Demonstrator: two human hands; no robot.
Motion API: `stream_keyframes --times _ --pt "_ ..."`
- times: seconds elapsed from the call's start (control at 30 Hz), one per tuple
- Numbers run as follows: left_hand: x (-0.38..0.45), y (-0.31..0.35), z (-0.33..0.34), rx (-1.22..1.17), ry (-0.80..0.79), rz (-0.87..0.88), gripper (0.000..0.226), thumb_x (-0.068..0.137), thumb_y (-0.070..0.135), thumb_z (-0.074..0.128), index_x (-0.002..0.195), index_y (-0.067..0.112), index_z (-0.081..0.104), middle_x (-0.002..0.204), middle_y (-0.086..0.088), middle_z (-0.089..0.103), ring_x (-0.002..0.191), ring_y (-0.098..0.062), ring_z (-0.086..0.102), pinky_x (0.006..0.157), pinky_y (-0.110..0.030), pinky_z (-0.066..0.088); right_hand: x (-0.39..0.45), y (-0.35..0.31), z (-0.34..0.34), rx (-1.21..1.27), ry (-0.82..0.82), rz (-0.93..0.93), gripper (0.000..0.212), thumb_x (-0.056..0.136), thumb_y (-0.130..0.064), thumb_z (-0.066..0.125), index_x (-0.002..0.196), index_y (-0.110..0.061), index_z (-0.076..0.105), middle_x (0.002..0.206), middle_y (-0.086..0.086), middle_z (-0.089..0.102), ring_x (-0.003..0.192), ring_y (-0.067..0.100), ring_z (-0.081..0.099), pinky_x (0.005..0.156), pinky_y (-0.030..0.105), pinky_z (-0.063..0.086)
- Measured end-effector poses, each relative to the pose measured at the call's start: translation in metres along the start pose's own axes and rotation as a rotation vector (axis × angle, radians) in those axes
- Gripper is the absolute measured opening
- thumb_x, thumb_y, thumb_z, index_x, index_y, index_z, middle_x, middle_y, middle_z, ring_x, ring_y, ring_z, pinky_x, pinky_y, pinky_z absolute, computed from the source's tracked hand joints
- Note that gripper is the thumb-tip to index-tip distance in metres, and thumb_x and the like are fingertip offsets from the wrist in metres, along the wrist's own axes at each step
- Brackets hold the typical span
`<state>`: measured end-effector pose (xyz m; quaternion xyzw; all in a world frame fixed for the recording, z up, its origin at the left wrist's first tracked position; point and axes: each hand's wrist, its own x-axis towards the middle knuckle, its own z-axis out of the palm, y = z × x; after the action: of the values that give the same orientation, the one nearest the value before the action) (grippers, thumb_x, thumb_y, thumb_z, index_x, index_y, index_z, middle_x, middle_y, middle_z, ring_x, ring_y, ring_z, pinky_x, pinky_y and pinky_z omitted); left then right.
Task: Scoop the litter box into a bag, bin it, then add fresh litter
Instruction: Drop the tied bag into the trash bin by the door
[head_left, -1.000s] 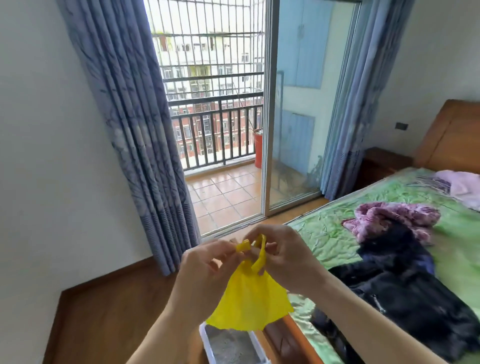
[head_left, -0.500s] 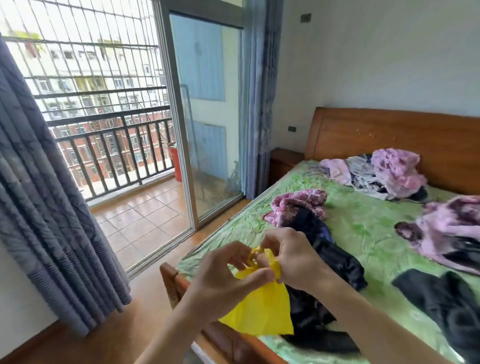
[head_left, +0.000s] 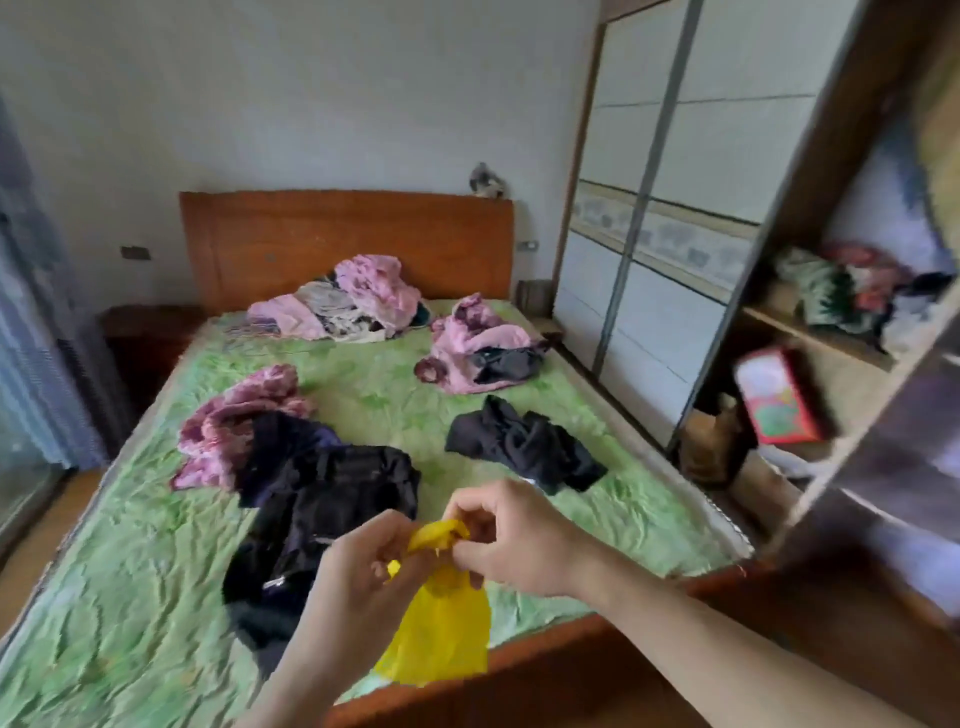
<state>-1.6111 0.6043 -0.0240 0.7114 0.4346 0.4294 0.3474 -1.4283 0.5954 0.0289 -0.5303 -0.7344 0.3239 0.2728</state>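
Bag (head_left: 441, 623), yellow plastic, hangs in the air over the bed's foot edge, held at its gathered top by both hands: left hand (head_left: 358, 577) w/ fingers curled, pinching the bunched neck from the left; right hand (head_left: 514, 540) w/ fingers curled, pinching the twisted yellow top from the right. Behind it, bed (head_left: 374, 395) w/ green crinkled cover, wooden headboard (head_left: 343, 244), black clothes (head_left: 322, 493) & pink clothes (head_left: 234, 426) scattered on it; sliding-door wardrobe (head_left: 660, 208) at right.
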Motion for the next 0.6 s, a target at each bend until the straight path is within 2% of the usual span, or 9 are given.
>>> stream_keyframes --times 0.07,0.13,0.2,0.3,0.37,0.47,0.53,0.6 --pt "0.006 0.020 0.030 -0.082 -0.093 0.044 0.019 0.086 0.012 0.074 0.071 0.021 0.067 0.057 0.000 0.056 0.053 -0.002 0.040 0.048 -0.016 0.029 -0.034 0.014 -0.025 0.044 0.053 0.062 0.016 0.087 -0.015 0.069 0.074 -0.021 0.062 0.065 0.005 0.065 0.056 0.011 0.062 0.054 0.026 0.049" --pt "0.009 0.042 0.067 -0.120 -0.184 0.103 0.032 0.086 0.002 0.072 0.065 0.025 0.065 0.051 0.008 0.055 0.048 -0.003 0.038 0.045 -0.015 0.028 -0.072 0.027 -0.051 0.079 0.127 0.132 0.015 0.090 -0.020 0.069 0.077 -0.022 0.062 0.067 -0.002 0.063 0.057 0.006 0.058 0.056 0.024 0.047" --pt "0.007 0.069 0.107 -0.124 -0.277 0.156 0.035 0.086 0.004 0.073 0.065 0.031 0.064 0.049 0.013 0.055 0.046 -0.003 0.039 0.045 -0.015 0.029 -0.112 0.044 -0.075 0.086 0.215 0.202 0.012 0.089 -0.024 0.070 0.081 -0.018 0.064 0.072 -0.001 0.062 0.063 0.007 0.058 0.061 0.030 0.048" --pt "0.000 0.102 0.176 -0.163 -0.383 0.202 0.011 0.068 0.041 0.070 0.068 0.033 0.062 0.052 0.009 0.056 0.044 -0.003 0.038 0.045 -0.014 0.030 -0.179 0.079 -0.106 0.036 0.350 0.315 0.009 0.087 -0.032 0.070 0.087 -0.024 0.065 0.076 -0.007 0.060 0.069 0.004 0.055 0.068 0.031 0.047" --pt "-0.008 0.119 0.226 -0.180 -0.437 0.255 0.026 0.059 0.056 0.061 0.071 0.032 0.062 0.054 0.011 0.056 0.044 -0.004 0.038 0.045 -0.017 0.031 -0.228 0.099 -0.125 -0.008 0.438 0.382 0.014 0.088 -0.030 0.069 0.089 -0.017 0.064 0.077 -0.005 0.058 0.069 0.008 0.052 0.066 0.030 0.044" --pt "-0.031 0.148 0.301 -0.142 -0.561 0.315 0.019 0.066 0.048 0.066 0.079 0.035 0.065 0.061 0.010 0.061 0.047 -0.005 0.042 0.048 -0.018 0.035 -0.306 0.125 -0.149 -0.012 0.553 0.446 0.017 0.088 -0.022 0.068 0.084 -0.007 0.060 0.072 0.003 0.057 0.065 0.013 0.052 0.059 0.031 0.041" --pt "-0.051 0.171 0.350 -0.122 -0.598 0.370 0.015 0.069 0.038 0.066 0.082 0.033 0.065 0.063 0.007 0.061 0.048 -0.005 0.043 0.047 -0.016 0.036 -0.358 0.146 -0.165 0.011 0.614 0.476 0.015 0.087 -0.019 0.068 0.084 -0.006 0.061 0.069 0.003 0.058 0.062 0.012 0.051 0.057 0.029 0.040" --pt "-0.070 0.197 0.394 -0.113 -0.631 0.404 0.013 0.068 0.038 0.067 0.080 0.034 0.066 0.062 0.009 0.058 0.051 -0.003 0.046 0.049 -0.012 0.036 -0.407 0.166 -0.183 0.026 0.658 0.498 0.012 0.086 -0.017 0.068 0.084 -0.007 0.061 0.068 0.007 0.061 0.059 0.012 0.051 0.056 0.030 0.042"
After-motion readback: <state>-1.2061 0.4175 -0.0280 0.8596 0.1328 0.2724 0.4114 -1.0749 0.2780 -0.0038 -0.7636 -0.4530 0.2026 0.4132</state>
